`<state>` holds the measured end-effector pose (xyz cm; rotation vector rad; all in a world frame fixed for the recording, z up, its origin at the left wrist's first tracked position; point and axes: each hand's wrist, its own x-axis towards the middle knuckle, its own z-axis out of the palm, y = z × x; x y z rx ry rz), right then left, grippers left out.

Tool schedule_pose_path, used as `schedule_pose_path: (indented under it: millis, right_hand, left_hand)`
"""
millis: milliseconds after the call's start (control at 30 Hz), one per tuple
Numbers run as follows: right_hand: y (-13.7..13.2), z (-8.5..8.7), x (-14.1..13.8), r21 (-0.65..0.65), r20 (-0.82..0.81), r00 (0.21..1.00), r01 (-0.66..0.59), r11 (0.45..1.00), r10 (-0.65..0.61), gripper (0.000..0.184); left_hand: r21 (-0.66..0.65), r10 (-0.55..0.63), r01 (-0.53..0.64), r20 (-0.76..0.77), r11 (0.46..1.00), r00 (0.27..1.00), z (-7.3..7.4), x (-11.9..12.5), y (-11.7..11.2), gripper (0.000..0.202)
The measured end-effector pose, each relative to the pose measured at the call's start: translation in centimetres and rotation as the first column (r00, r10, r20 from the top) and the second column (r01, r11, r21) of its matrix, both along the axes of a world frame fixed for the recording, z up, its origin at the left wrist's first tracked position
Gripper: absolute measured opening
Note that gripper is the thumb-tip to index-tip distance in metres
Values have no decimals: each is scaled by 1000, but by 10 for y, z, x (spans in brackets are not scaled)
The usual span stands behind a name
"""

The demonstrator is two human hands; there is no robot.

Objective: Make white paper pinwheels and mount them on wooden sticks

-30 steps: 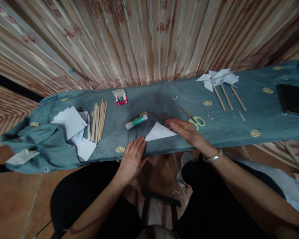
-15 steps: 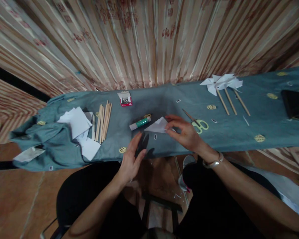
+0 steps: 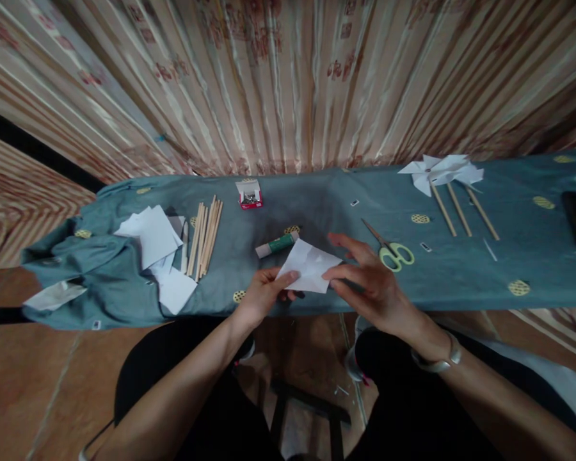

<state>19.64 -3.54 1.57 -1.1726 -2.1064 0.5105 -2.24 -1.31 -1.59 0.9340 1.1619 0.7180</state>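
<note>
A piece of white paper (image 3: 311,267) is held up over the near part of the cloth-covered surface (image 3: 312,198), between the two hands. It is plain and unprinted on the face that shows, and its visible outline is roughly four-sided, tilted, with one corner pointing away from the person and another toward the right hand (image 3: 377,288). Faint grey shading crosses the face, with a small brighter patch near the right corner; whether these are folds or shadows is hard to tell. Its edges look straight and its corners sharp.

The left hand (image 3: 264,293) grasps the paper at its left side, thumb on top and the other fingers underneath. The right hand's fingers are spread and bent, some tips touching the right edge; I cannot tell whether they pinch it. Just beyond the paper lies a green-and-white glue stick (image 3: 276,246), and open-bladed scissors (image 3: 388,248) rest right of it.
</note>
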Motion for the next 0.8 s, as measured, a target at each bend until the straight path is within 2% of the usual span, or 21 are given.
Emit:
schedule_pose_path:
  millis: [100,200,367,500,633,733,800]
  right_hand:
    - [-1,-4,0,-20,-2,1000,-25,999,25,16]
    - [0,-7,-3,-50,-15,1000,-27,998,27,15]
    - [9,-11,-9,-105,-55,996,66,992,-72,12]
    - [25,-22,-15,-109,-149,976,145,983,-160,18]
    - [47,-30,-22,-98,-142,972,174,980,-187,22]
    - [64,-24,-16,-65,-93,966,236,969,-242,25]
    - [74,-15,-1,-16,21,947,320,947,-319,27]
  left_hand:
    - [16,92,-92,21,996,996,-2,-4,1,41]
    - [85,141,-141,12,986,990,1,-7,2,42]
    - [185,209,-199,-34,962,977,10,-18,6,40]
    - [256,359,-338,-38,906,933,17,-37,16,35]
    - [321,486,-458,-9,829,874,19,-53,26,36]
    - [350,496,-466,5,813,869,18,-57,28,36]
    - [359,479,-448,5,819,878,17,-56,29,35]
